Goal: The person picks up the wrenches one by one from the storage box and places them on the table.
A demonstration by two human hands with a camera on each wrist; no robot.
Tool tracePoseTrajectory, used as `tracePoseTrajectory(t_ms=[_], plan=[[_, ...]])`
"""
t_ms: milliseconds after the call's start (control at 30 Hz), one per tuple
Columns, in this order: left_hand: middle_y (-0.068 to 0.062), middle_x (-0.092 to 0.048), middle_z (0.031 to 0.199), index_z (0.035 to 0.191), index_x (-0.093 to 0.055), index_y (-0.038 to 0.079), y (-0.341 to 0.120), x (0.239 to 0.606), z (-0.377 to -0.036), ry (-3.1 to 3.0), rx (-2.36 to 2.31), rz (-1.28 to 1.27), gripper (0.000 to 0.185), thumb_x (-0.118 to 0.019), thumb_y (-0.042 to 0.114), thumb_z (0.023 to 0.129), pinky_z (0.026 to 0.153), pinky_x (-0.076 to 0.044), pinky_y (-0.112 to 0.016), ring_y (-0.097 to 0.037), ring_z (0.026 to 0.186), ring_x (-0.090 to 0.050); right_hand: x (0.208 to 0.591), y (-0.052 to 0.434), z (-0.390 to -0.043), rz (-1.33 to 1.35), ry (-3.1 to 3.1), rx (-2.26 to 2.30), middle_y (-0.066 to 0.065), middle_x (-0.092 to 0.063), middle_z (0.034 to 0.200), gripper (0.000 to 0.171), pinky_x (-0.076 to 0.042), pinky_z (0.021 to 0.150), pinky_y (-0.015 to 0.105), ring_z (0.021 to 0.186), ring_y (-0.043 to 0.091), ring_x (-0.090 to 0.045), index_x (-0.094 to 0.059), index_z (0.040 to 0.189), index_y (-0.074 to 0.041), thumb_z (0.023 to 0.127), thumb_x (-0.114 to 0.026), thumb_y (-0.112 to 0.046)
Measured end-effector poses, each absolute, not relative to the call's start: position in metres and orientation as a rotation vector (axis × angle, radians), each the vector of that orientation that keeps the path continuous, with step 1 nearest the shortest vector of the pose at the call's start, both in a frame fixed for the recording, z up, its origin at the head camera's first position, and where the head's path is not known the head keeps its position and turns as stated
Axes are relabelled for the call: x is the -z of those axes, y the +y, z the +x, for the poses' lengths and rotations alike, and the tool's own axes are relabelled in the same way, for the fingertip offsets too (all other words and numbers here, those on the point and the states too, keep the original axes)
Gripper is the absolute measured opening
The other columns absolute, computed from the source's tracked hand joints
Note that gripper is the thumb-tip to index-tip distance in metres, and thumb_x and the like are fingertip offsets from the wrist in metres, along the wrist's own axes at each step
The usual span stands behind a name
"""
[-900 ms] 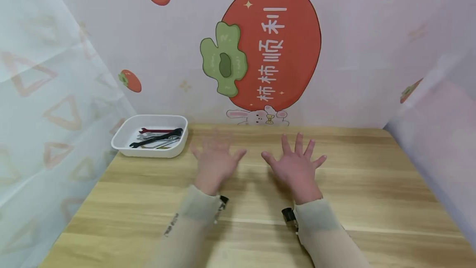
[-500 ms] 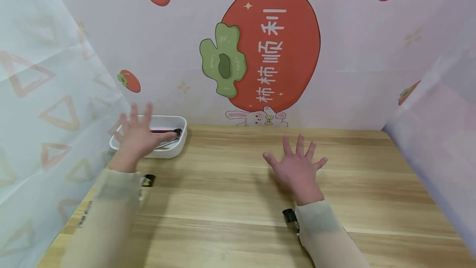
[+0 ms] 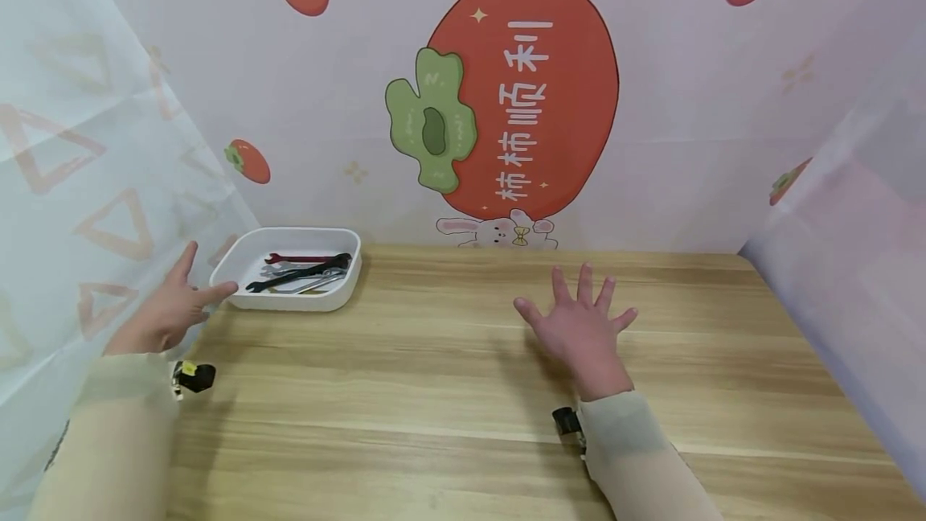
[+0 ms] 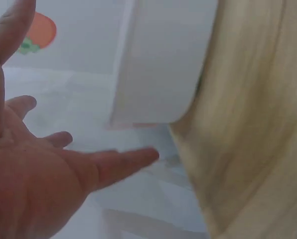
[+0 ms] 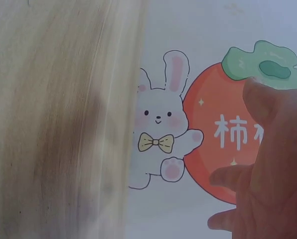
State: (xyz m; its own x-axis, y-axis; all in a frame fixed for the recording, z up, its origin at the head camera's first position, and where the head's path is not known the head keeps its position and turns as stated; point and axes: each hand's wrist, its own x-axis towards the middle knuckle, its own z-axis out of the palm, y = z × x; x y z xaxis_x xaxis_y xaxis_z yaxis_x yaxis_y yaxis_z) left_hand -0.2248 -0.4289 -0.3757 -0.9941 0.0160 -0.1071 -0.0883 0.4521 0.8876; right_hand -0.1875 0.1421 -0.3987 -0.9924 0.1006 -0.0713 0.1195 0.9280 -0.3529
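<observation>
My left hand point(image 3: 170, 308) is at the left edge of the table, beside the near left corner of a white plastic tray point(image 3: 289, 303). Its thumb and fingers are spread and hold nothing; in the left wrist view the fingers point(image 4: 121, 167) extend near the side of the tray. Inside the tray lie several wrenches: a black one point(image 3: 298, 272), a red one point(image 3: 307, 259) and some silver ones point(image 3: 318, 284). My right hand point(image 3: 579, 334) hovers over the right middle of the table with its fingers spread and nothing in it.
The wooden table point(image 3: 434, 392) reaches back to a wall sheet point(image 3: 694, 103) printed with persimmons and a rabbit. White patterned sheets hang along the left side point(image 3: 79, 183) and the right side point(image 3: 861, 264). A small black camera sits on each wrist.
The left hand has moved from the middle of the table leftward, passing in front of the tray, to the tray's left side. The right hand has stayed nearly still.
</observation>
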Motion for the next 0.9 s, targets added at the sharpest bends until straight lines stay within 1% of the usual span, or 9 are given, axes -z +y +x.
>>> tracePoseTrajectory(t_ms=[67, 100, 133, 200, 233, 433, 533, 667, 900], plan=[[-0.012, 0.041, 0.152, 0.150, 0.031, 0.031, -0.433, 0.383, -0.224, 2.440, -1.743, -0.095, 0.108, -0.064, 0.023, 0.099, 0.102, -0.039, -0.055, -0.034, 0.135, -0.034, 0.399, 0.143, -0.187, 0.170, 3.032, 0.564, 0.026, 0.007, 0.162, 0.106, 0.015, 0.089, 0.084, 0.139, 0.057, 0.017, -0.018, 0.160, -0.018, 0.082, -0.025, -0.088], [-0.012, 0.041, 0.152, 0.150, 0.031, 0.031, -0.434, 0.387, -0.224, 2.387, -1.808, -0.104, 0.107, -0.063, 0.021, 0.099, 0.099, -0.045, -0.048, -0.024, 0.126, -0.045, 0.399, 0.143, -0.187, 0.170, 3.029, 0.568, 0.025, 0.007, 0.162, 0.106, 0.015, 0.090, 0.083, 0.139, 0.057, 0.017, -0.018, 0.160, -0.017, 0.082, -0.025, -0.088], [-0.012, 0.041, 0.152, 0.150, 0.030, 0.031, -0.434, 0.391, -0.225, 2.338, -1.878, -0.114, 0.107, -0.063, 0.019, 0.099, 0.094, -0.050, -0.041, -0.014, 0.115, -0.052, 0.399, 0.143, -0.187, 0.170, 3.026, 0.572, 0.025, 0.006, 0.162, 0.105, 0.015, 0.090, 0.083, 0.139, 0.057, 0.017, -0.019, 0.160, -0.017, 0.083, -0.026, -0.087], [-0.014, 0.039, 0.153, 0.152, 0.028, 0.028, -0.436, 0.399, -0.227, 2.261, -1.999, -0.113, 0.107, -0.064, 0.014, 0.098, 0.086, -0.053, -0.030, 0.002, 0.097, -0.053, 0.399, 0.143, -0.187, 0.165, 3.017, 0.570, 0.026, 0.006, 0.161, 0.104, 0.015, 0.089, 0.083, 0.139, 0.057, 0.017, -0.020, 0.160, -0.016, 0.083, -0.027, -0.087], [-0.016, 0.037, 0.154, 0.152, 0.027, 0.026, -0.437, 0.403, -0.229, 2.239, -2.038, -0.107, 0.107, -0.064, 0.013, 0.097, 0.084, -0.054, -0.028, 0.004, 0.093, -0.054, 0.399, 0.143, -0.187, 0.163, 3.011, 0.569, 0.026, 0.006, 0.161, 0.104, 0.016, 0.089, 0.083, 0.139, 0.057, 0.017, -0.020, 0.160, -0.016, 0.084, -0.028, -0.086], [-0.021, 0.021, 0.160, 0.153, 0.024, 0.016, -0.442, 0.419, -0.242, 2.216, -2.107, -0.109, 0.105, -0.064, 0.010, 0.097, 0.084, -0.053, -0.026, 0.005, 0.094, -0.054, 0.399, 0.143, -0.188, 0.160, 2.989, 0.553, 0.027, 0.007, 0.161, 0.105, 0.017, 0.088, 0.083, 0.139, 0.058, 0.017, -0.019, 0.160, -0.015, 0.084, -0.026, -0.087], [-0.019, 0.010, 0.162, 0.157, 0.016, 0.014, -0.443, 0.423, -0.245, 2.147, -2.164, -0.107, 0.099, -0.062, 0.004, 0.097, 0.081, -0.054, -0.026, 0.001, 0.095, -0.056, 0.399, 0.143, -0.188, 0.163, 2.983, 0.560, 0.027, 0.007, 0.161, 0.106, 0.017, 0.089, 0.083, 0.139, 0.058, 0.016, -0.019, 0.160, -0.015, 0.083, -0.025, -0.087], [-0.022, -0.007, 0.151, 0.160, 0.003, 0.014, -0.444, 0.426, -0.248, 2.081, -2.216, -0.078, 0.091, -0.060, -0.002, 0.096, 0.080, -0.055, -0.028, -0.005, 0.094, -0.060, 0.398, 0.144, -0.188, 0.171, 2.976, 0.573, 0.027, 0.007, 0.161, 0.104, 0.018, 0.089, 0.082, 0.139, 0.057, 0.016, -0.020, 0.160, -0.014, 0.085, -0.027, -0.085], [-0.017, 0.003, 0.156, 0.161, 0.003, 0.019, -0.442, 0.429, -0.249, 1.956, -2.312, -0.058, 0.091, -0.057, -0.005, 0.097, 0.086, -0.053, -0.027, -0.005, 0.095, -0.061, 0.399, 0.145, -0.189, 0.181, 2.964, 0.582, 0.027, 0.007, 0.161, 0.104, 0.019, 0.089, 0.082, 0.138, 0.057, 0.019, -0.021, 0.159, -0.013, 0.085, -0.028, -0.085]])
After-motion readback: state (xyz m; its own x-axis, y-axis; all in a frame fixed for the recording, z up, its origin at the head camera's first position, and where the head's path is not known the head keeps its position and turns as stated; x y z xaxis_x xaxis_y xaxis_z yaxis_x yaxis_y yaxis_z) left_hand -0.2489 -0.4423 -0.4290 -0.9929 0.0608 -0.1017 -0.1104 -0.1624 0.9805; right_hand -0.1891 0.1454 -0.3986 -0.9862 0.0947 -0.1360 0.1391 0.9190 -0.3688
